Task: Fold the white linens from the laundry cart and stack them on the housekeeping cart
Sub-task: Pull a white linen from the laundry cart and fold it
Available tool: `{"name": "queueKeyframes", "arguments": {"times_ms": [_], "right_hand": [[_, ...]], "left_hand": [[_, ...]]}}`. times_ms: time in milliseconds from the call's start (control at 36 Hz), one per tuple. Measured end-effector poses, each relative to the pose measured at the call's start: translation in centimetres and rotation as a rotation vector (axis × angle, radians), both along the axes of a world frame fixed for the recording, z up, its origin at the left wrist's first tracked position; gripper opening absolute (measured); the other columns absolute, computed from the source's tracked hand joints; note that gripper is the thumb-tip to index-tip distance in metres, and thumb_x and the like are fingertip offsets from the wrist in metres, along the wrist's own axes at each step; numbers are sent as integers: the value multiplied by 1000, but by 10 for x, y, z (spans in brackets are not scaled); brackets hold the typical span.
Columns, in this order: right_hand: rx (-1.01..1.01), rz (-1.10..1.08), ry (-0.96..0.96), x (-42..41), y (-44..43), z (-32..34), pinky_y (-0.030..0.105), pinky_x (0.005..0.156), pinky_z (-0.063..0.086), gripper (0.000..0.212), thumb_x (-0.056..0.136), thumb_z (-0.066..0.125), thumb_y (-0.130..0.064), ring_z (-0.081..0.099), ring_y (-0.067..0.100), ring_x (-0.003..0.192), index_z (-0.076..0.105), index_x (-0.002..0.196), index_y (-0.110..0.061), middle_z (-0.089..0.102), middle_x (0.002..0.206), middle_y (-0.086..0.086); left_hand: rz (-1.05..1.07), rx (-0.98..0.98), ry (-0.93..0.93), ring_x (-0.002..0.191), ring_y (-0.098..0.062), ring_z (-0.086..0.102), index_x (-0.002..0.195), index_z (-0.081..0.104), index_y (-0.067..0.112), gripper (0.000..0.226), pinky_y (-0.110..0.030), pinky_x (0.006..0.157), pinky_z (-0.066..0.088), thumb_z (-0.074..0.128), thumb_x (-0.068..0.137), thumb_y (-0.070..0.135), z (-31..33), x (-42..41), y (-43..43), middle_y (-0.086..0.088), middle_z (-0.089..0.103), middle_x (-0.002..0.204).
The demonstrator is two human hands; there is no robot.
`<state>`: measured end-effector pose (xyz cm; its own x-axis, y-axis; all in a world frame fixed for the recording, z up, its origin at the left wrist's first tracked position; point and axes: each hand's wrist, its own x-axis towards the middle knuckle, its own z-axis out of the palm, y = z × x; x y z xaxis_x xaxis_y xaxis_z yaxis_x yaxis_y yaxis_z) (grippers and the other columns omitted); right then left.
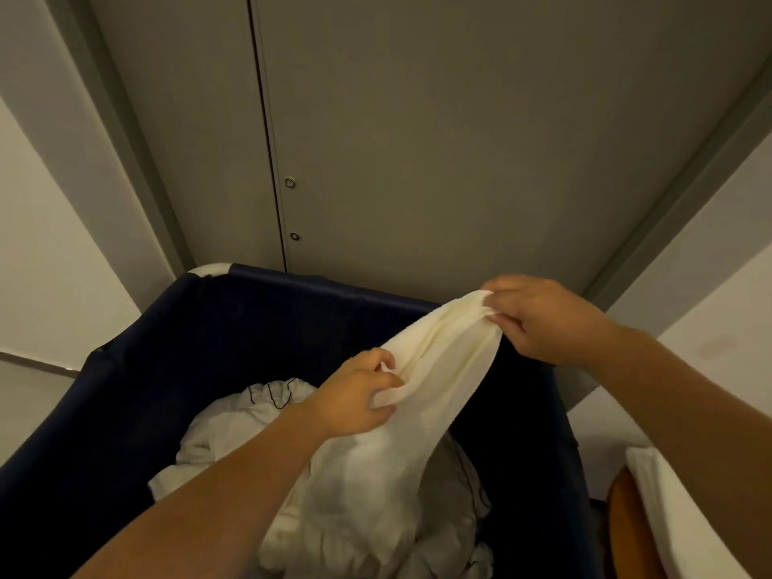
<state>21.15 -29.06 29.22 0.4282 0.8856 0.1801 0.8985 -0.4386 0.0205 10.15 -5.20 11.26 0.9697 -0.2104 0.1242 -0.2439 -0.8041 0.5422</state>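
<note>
A white linen (438,361) hangs bunched and stretched above the dark blue laundry cart (138,394). My right hand (543,319) pinches its upper end over the cart's far rim. Lower down and nearer to me, my left hand (355,394) is closed on the same linen at its middle. The linen's lower part drops into the cart. A pile of crumpled white linens (234,428), some with thin black trim, lies in the cart's bottom, partly hidden by my left forearm.
Grey double doors (417,140) with two small round locks stand right behind the cart. White walls flank them on both sides. At the lower right edge lies white fabric (685,507) over an orange-brown curved surface (626,524).
</note>
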Motion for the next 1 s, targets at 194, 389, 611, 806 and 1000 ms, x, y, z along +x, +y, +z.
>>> {"name": "queueKeyframes", "arguments": {"times_ms": [194,389,611,806,1000], "right_hand": [[46,2,-61,5,-3,24,24,69,50,33,85,43,-26,66,24,78,71,84,-9,68,91,4],[49,-57,-120,14,-17,27,22,65,47,28,83,48,-21,65,26,73,71,79,-7,68,87,5],[29,-107,-102,23,-34,39,31,74,48,17,90,56,-9,63,30,80,72,89,-3,66,92,9],[-31,-303,-72,36,-46,69,30,92,39,28,98,49,-17,58,28,102,66,115,-3,63,116,14],[188,-444,-164,50,-52,135,39,86,45,25,96,51,-16,58,38,95,67,102,2,63,103,22]], "left_hand": [[-97,246,73,93,-19,55,97,62,13,21,-33,96,38,60,89,32,-1,3,-22,-2,62,98],[-66,629,106,98,-21,45,104,64,11,49,-33,86,25,43,92,54,3,2,-12,-1,52,109],[-43,694,255,100,-19,54,106,63,25,33,-32,84,32,45,92,48,38,-11,32,2,57,108],[382,510,86,91,-23,61,99,69,17,36,-35,82,50,50,94,48,146,3,86,-4,68,102],[574,502,-261,81,-20,53,109,68,16,37,-29,71,38,56,93,47,307,7,80,-4,62,89]]}}
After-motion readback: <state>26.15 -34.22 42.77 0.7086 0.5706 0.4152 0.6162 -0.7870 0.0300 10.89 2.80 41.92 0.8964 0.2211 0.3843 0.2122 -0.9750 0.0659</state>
